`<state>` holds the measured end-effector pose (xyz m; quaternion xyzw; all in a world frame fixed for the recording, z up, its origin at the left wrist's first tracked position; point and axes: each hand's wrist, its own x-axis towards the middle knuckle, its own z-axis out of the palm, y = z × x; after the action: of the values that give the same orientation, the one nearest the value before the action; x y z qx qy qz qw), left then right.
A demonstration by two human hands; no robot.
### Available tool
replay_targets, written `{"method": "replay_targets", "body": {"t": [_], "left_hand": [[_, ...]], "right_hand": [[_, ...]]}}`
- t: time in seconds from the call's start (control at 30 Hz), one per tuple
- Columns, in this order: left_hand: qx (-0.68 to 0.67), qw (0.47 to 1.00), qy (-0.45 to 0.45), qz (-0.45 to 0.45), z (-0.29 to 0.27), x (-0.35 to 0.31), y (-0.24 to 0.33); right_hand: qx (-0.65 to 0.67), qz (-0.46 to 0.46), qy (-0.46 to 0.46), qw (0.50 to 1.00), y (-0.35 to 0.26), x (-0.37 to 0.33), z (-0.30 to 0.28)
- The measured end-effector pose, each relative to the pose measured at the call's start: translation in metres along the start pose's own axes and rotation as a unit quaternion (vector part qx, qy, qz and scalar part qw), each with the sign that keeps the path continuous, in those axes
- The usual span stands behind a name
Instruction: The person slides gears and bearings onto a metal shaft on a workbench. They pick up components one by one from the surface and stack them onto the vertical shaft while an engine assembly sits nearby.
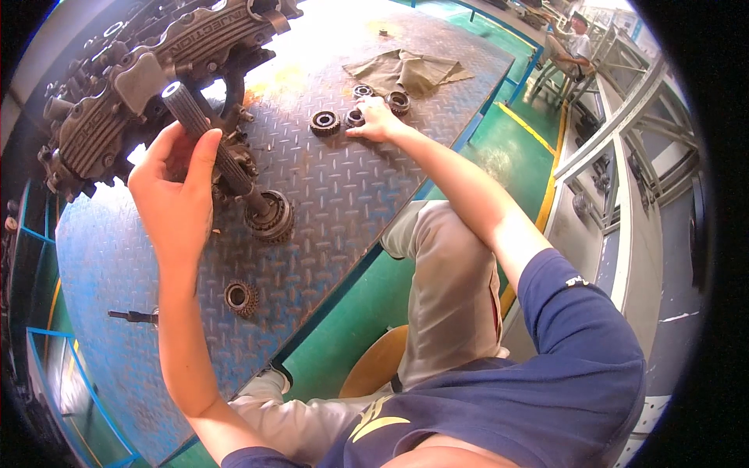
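A loose gear [241, 299] sits nearest on the surface [335, 207]. Beyond it, the left hand [175, 204] pinches a splined shaft [231, 170], its long axis slanting from the raised upper-left end down rightward to a wide gear [271, 220]. Farther off, the half-curled right hand [378, 123] touches a small gear ring [355, 118]; I cannot tell whether it grips.

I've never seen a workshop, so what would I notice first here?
Probably the big ribbed engine assembly at the upper left. Then the splined shaft held tilted in the left hand. Farther right, the right hand is at some gears near a cloth.
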<state>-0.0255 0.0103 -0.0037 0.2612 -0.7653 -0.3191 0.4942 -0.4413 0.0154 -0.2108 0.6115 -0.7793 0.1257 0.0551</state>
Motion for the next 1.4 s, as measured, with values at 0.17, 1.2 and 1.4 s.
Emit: {"method": "replay_targets", "body": {"t": [0.17, 1.2, 1.4], "left_hand": [[0.007, 1.000, -0.009, 0.000, 0.000, 0.001, -0.001], [-0.009, 1.000, 0.010, 0.021, 0.002, 0.002, -0.001], [-0.014, 1.000, 0.005, 0.008, -0.001, 0.001, 0.000]], "right_hand": [[0.001, 0.000, 0.010, 1.000, 0.004, -0.001, 0.007], [0.037, 0.183, 0.077, 0.979, 0.083, -0.023, -0.010], [0.077, 0.185, 0.087, 0.976, 0.077, -0.026, -0.018]]}}
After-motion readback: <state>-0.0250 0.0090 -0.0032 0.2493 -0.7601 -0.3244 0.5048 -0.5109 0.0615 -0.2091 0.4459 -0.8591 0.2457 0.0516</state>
